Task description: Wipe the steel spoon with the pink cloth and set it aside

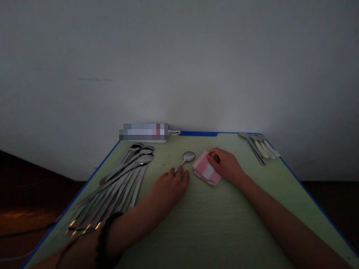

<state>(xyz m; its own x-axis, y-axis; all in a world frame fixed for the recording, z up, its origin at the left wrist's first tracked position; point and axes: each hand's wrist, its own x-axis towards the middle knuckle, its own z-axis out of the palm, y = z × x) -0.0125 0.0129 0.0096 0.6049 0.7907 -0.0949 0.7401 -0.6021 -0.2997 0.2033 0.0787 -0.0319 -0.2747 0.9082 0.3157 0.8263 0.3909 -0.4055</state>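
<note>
A small metal spoon (189, 156) lies on the table, its bowl pointing away from me. My left hand (171, 184), with a dark band round the wrist, is over the spoon's handle with its fingers closed on it; the handle's lower end is hidden under the hand. Just right of the spoon is a folded pink and white cloth (206, 169). The fingers of my right hand (225, 164) pinch the cloth's upper right side, and the cloth rests on the tabletop.
Several long-handled metal spoons (129, 179) lie in a pile on the left. At the back right are several pieces of cutlery (260, 147), some with white handles. A blurred white box (144, 132) stands at the back edge of the green table (213, 231), by the wall.
</note>
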